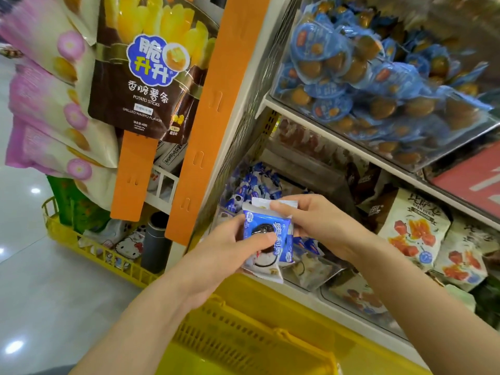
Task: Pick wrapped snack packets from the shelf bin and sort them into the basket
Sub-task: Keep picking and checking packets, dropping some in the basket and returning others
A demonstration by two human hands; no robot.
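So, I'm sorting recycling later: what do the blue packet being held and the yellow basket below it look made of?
Blue packet: probably thin glossy plastic film; it creases and glints. Yellow basket: seemingly rigid moulded plastic, with slotted walls and a smooth sheen.

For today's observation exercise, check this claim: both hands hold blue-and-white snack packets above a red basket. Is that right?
Not quite. The head view shows that the basket is yellow, not red. The rest stands: the left hand and the right hand both hold blue-and-white snack packets above it.
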